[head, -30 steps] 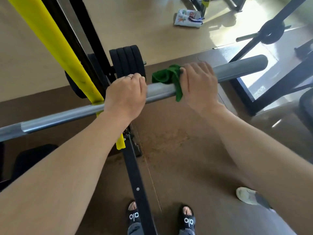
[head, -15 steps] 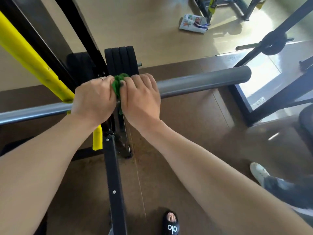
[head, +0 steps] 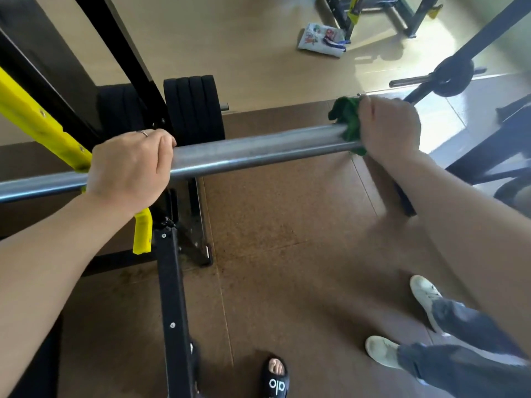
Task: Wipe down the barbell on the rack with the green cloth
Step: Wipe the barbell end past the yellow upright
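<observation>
Barbell: We see the long gray barbell (head: 258, 152) lying across the black rack (head: 172, 297). It runs from the left edge, past our left hand, to our right hand.
Left hand: Our left hand (head: 129, 168) grips the barbell from the top, right where the bar crosses the rack. The fingers curl over the bar. A ring sits on one finger.
Right hand: Our right hand (head: 388, 130) is far along the barbell from the left hand, at the bar's right end. Its fingers wrap round the green cloth and the bar together.
Green cloth: The green cloth (head: 349, 119) is bunched on the barbell, under our right hand. Some of it sticks out on the side toward the left hand, and a bit hangs below the bar.
Yellow arm: A yellow arm (head: 34, 119) of the rack slants down behind the barbell, beside our left hand.
Weights: Black weight plates (head: 195, 107) stand behind the barbell, between our two hands.
Floor: Under the barbell we see a brown mat (head: 287, 239), our black sandal (head: 275, 377), and another person's white shoes (head: 425, 294).
</observation>
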Action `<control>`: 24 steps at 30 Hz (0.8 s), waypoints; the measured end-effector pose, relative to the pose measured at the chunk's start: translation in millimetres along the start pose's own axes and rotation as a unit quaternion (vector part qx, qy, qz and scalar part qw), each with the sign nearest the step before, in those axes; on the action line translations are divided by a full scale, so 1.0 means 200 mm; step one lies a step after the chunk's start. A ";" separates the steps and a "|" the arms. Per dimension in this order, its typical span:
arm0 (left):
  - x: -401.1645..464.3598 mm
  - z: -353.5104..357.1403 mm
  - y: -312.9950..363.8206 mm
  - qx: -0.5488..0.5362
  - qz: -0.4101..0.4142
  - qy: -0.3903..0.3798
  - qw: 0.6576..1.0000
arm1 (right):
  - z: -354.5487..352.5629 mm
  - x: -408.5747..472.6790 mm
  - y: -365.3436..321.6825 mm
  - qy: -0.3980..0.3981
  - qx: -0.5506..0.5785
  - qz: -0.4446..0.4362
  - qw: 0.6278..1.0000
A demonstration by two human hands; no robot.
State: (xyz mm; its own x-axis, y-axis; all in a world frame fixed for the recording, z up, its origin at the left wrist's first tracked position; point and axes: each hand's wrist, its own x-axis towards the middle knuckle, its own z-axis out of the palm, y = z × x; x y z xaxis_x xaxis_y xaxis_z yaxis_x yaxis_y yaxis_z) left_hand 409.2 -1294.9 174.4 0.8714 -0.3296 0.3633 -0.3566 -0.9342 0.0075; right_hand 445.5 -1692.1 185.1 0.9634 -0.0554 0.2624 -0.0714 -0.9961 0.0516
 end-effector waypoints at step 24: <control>0.00 0.01 0.02 0.020 -0.017 0.008 1.000 | -0.14 -0.11 -0.85 -0.078 0.060 -0.180 0.979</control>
State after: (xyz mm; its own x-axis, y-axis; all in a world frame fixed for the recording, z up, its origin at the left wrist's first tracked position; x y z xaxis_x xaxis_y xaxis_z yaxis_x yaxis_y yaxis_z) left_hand 408.4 -1299.2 172.3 0.8770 -0.2956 0.3788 -0.3128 -0.9497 -0.0168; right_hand 429.2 -1518.9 197.8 0.9493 0.2992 0.0967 0.3008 -0.9537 -0.0019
